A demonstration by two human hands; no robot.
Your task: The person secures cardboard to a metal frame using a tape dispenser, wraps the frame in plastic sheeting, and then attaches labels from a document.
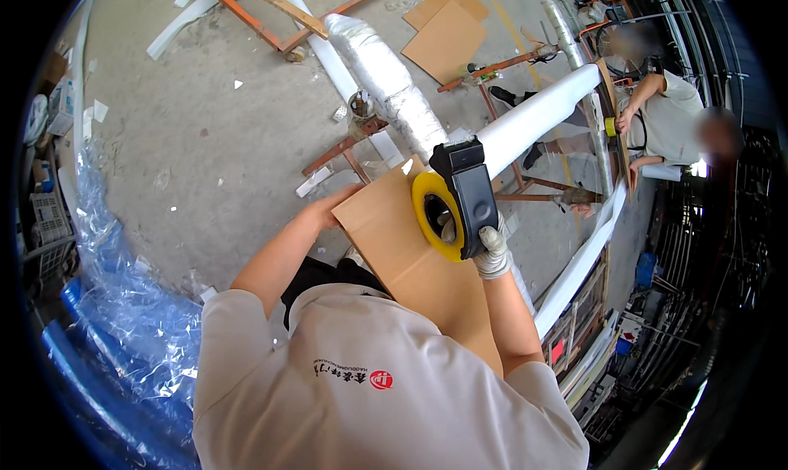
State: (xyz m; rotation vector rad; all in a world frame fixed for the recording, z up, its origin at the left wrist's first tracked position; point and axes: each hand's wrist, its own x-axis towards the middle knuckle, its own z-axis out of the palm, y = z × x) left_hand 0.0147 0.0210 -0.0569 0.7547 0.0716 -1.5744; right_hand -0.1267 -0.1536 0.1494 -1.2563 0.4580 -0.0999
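Note:
My right hand (494, 253), in a whitish work glove, grips a black tape dispenser (474, 192). A yellow tape roll (423, 211) sits on the dispenser's left side. Beneath it, a brown cardboard sheet (390, 228) spans in front of my body. At the sheet's left corner my bare left hand (345, 201) holds the edge; most of its fingers are hidden by the board. Just beyond the sheet lies the end of a long bundle wrapped in shiny film (386, 76). A white wrapped length (542, 113) runs off to the right behind the dispenser.
Orange metal trestles (332, 154) support the long pieces. At the right a co-worker (669, 117) handles another cardboard piece and a yellow tape roll. Flat cardboard sheets (447, 39) lie on the concrete floor. Crumpled clear and blue plastic film (135, 298) is heaped at the left.

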